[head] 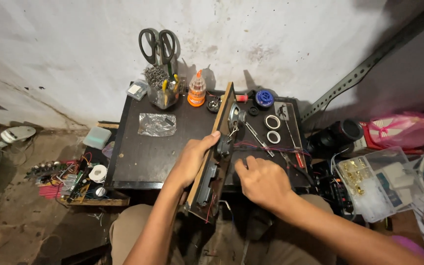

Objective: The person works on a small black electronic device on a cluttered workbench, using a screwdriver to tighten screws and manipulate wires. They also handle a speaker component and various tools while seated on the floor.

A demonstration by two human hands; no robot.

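Observation:
My left hand grips the edge of a long wooden panel that stands on its side across the small dark table. A round speaker, a metal part and red and blue wires are fixed to the panel's right face. My right hand rests knuckles up just right of the panel, fingers curled down among the wires at the table's front; what the fingertips pinch is hidden.
At the table's back stand a clear cup with large scissors, an orange bottle, a blue spool and two tape rings. A plastic bag lies left. A clear parts box sits right; circuit boards lie on the floor left.

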